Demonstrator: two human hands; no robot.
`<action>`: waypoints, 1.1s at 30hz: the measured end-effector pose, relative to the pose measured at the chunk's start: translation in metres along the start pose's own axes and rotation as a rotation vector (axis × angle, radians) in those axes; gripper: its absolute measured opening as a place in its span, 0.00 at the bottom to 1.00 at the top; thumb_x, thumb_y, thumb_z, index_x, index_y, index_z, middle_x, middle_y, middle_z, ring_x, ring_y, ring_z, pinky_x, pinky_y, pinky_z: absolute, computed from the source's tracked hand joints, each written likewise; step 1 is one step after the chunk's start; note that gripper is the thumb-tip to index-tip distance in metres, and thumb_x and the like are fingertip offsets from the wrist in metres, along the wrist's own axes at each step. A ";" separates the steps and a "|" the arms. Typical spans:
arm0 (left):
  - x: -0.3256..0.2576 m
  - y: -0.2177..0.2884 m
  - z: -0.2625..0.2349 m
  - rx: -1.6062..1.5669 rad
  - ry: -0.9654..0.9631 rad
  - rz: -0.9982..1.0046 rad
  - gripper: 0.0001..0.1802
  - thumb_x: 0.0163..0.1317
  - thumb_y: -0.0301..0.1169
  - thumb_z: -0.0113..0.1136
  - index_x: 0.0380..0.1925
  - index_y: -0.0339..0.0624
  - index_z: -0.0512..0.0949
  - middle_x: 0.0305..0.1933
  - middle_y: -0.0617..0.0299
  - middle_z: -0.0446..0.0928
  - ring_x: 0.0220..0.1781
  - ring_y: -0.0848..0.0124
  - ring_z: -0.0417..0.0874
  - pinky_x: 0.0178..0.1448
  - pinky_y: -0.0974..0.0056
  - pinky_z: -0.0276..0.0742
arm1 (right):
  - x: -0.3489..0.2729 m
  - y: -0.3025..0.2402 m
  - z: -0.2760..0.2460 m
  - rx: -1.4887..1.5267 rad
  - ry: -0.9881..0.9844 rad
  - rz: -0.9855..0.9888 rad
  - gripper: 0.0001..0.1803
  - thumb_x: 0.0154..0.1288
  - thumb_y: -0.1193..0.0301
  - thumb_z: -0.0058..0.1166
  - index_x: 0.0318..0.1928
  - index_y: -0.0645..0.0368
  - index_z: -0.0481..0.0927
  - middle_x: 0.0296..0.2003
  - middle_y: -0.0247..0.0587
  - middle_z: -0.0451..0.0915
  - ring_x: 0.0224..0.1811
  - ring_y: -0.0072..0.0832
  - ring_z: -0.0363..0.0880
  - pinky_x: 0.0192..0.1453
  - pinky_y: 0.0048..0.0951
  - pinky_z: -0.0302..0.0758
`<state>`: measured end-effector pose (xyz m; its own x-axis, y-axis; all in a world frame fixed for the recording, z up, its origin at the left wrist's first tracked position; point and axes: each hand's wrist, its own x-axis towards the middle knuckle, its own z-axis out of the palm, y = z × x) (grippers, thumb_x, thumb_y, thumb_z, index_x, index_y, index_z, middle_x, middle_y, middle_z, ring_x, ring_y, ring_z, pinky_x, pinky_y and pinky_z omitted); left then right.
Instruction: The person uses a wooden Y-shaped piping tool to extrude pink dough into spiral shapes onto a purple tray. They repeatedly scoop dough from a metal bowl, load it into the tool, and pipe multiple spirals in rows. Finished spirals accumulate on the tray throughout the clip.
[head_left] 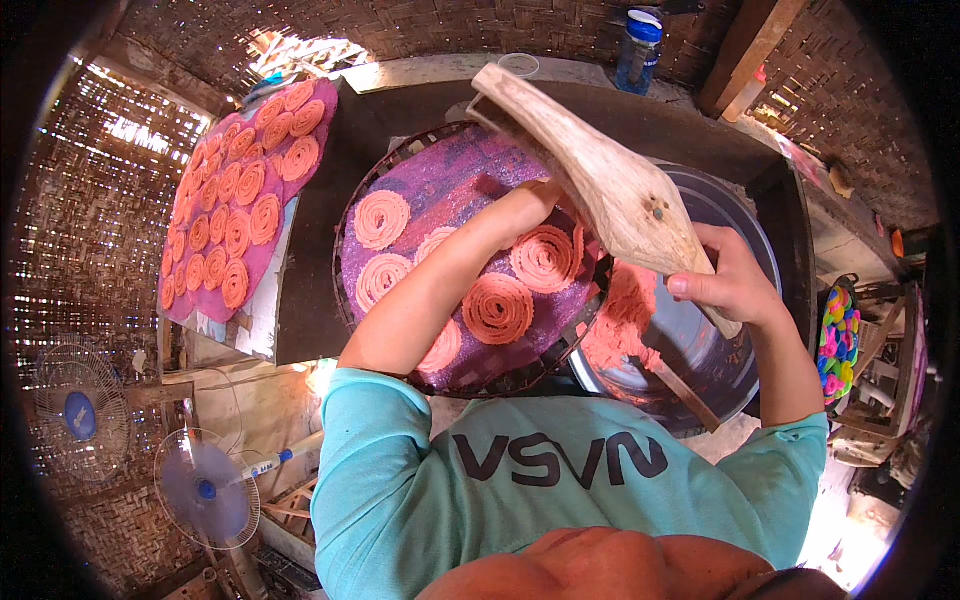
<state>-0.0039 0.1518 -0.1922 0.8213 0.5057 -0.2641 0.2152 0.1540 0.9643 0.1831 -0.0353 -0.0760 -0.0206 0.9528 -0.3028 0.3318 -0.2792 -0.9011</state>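
Note:
A long, pale carved wooden tool [625, 190] is held at a slant above the work area. My right hand [735, 280] is closed around its lower right end, with the thumb on top. My left hand [540, 200] reaches in under the tool's middle, over a round tray [345, 215] lined with purple mesh; its fingers are hidden behind the wood. Frilly salmon-coloured dough spirals lie on the mesh, including one spiral [498, 308] nearest me and another [546, 258] right below my left hand. My left forearm covers part of some spirals.
To the right, a large grey basin [745, 370] holds crumbly salmon dough [622, 320] and a flat wooden stick [685, 393]. A purple sheet [285, 185] with several spirals stands at left. A blue-capped bottle [638, 55] is on the back ledge; a fan [207, 488] stands lower left.

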 end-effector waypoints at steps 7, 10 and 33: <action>-0.008 0.001 -0.013 0.619 0.133 0.092 0.39 0.68 0.58 0.29 0.23 0.45 0.85 0.44 0.53 0.80 0.49 0.51 0.73 0.62 0.55 0.58 | 0.006 0.004 -0.003 0.160 0.021 -0.006 0.28 0.51 0.57 0.64 0.48 0.65 0.79 0.37 0.35 0.81 0.32 0.16 0.75 0.33 0.19 0.73; -0.020 0.000 -0.008 0.812 0.222 0.077 0.37 0.66 0.60 0.32 0.28 0.47 0.86 0.51 0.54 0.74 0.58 0.53 0.64 0.61 0.48 0.56 | 0.006 0.006 -0.003 0.193 0.057 -0.035 0.28 0.51 0.57 0.64 0.48 0.65 0.78 0.34 0.35 0.80 0.31 0.18 0.75 0.32 0.20 0.73; -0.006 0.108 -0.085 -1.175 -0.348 0.709 0.46 0.55 0.71 0.40 0.51 0.37 0.72 0.38 0.53 0.77 0.53 0.50 0.75 0.63 0.46 0.65 | 0.057 0.019 0.017 0.670 -0.231 0.105 0.40 0.65 0.37 0.31 0.60 0.59 0.65 0.39 0.56 0.77 0.29 0.42 0.80 0.31 0.38 0.80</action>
<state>-0.0308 0.2376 -0.0878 0.6913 0.5675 0.4473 -0.7087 0.6532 0.2666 0.1720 0.0114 -0.1153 -0.2444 0.8879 -0.3899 -0.3058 -0.4521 -0.8379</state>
